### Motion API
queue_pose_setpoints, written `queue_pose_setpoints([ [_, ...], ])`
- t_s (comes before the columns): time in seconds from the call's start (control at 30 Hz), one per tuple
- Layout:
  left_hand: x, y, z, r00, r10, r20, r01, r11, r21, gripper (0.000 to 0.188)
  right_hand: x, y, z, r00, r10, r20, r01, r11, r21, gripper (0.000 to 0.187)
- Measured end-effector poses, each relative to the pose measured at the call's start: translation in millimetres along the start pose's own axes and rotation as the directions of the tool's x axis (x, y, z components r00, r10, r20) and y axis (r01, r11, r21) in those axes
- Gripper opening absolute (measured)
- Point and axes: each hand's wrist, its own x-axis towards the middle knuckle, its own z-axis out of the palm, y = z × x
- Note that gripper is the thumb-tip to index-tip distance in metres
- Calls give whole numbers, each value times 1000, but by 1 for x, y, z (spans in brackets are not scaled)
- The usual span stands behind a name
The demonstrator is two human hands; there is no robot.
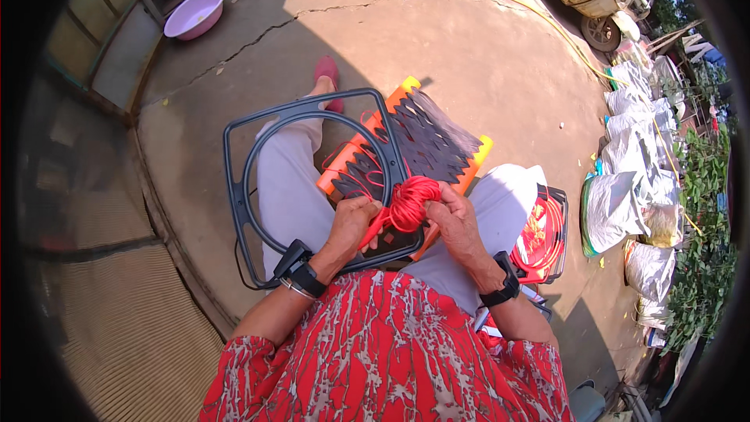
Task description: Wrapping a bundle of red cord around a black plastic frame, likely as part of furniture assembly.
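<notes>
Cord [413,202]: bundled, frame's [392,137] 3 o'clock
Left hand [354,228]: gripping its tail, likely steadying
Right hand [456,223]: I pinch coils, likely against unravelling

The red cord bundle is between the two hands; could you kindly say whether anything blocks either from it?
Nothing visible does: the right hand touches the red cord bundle, and the left hand grips cord beside it. The dark frame shows behind, not between them.
</notes>
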Motion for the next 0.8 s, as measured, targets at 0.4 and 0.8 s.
queue_pose_setpoints([
  [0.4, 3, -19, 13, 999, 34, -15, -35, 999, -31, 23, 18, 40, 34, 920, -390, 51, 278, 553, -785, 65],
  [0.8, -6, 2, 7, 975, -166, 149, 178, 981, -73, 24, -48, -43, -44, 986, -156, -53, 158, 801, 577, 42],
])
